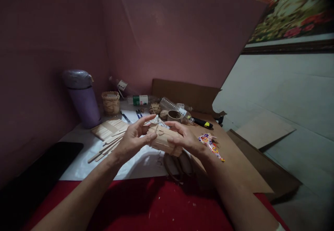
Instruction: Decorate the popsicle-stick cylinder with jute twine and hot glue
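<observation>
Between my two hands is a small box-like piece built of wooden craft sticks (164,138), held tilted above the table. My left hand (137,133) grips its left end, with the thumb on the near face. A bit of twine and something whitish show at that end, too small to make out. My right hand (186,137) is closed on the right end, thumb in front and fingers over the top. Just below lie the scissors (180,166), partly hidden by the piece. Loose craft sticks (111,145) fan out on white paper left of my left hand.
A purple tumbler (85,102) and a stick-covered cup (111,103) stand at the back left. Plastic bottles (169,105), twine balls (155,108), a tape roll (174,115) and a black-and-yellow cutter (203,122) lie behind my hands. Cardboard (229,158) covers the right side.
</observation>
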`<state>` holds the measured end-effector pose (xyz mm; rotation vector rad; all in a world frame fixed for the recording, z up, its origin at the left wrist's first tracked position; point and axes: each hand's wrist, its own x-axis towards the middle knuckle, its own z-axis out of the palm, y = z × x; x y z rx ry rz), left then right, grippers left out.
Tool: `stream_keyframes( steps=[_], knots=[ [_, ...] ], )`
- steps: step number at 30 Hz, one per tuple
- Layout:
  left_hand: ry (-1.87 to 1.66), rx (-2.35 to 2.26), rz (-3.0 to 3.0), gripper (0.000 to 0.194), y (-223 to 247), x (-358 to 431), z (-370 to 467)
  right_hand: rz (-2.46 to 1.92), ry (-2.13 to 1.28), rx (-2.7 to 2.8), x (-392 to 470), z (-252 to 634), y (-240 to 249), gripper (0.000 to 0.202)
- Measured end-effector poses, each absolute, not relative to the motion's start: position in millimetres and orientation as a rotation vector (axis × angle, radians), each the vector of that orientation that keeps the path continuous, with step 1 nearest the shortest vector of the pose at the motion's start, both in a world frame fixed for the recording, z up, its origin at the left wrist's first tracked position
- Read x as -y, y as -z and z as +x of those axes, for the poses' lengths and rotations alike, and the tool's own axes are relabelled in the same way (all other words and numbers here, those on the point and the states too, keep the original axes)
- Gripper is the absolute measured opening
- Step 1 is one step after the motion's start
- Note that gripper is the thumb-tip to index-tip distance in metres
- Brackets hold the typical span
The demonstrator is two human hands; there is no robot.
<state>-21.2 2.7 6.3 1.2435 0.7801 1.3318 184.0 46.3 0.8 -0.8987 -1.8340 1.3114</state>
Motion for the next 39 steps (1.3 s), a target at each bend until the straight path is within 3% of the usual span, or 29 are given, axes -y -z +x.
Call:
stream_keyframes(
  steps=[7, 17, 19, 23, 26, 39],
  knots=[
    [-1.216, -0.867, 1.197, 0.098, -6.7, -2.7, -23.4, -0.951, -1.254, 1.867, -48.4, 194.4, -7.7, 0.068],
    [-1.279, -0.764, 1.050, 0.092, 11.2, -6.1, -10.7, -0.982, -1.091, 1.930, -57.5, 196.8, -1.5, 0.058],
    [-1.312, -0.795, 0.996, 0.092, 13.2, -6.3, -7.9, -0.951, -0.827, 1.951, -56.5, 194.1, -1.6, 0.048],
    [-1.415, -0.853, 0.926, 0.091, 15.1, -6.2, -4.6, -0.852, -0.128, 1.875, -42.5, 181.0, -3.7, 0.007],
    [-1.461, -0.847, 0.928, 0.091, 16.2, -5.3, -3.2, -0.938, 0.068, 1.932, -26.7, 167.8, -2.2, 0.015],
    [-1.506, -0.835, 0.970, 0.093, 11.5, 2.7, 7.0, -1.112, -0.053, 1.876, -13.4, 156.2, 2.6, 0.010]
  ],
)
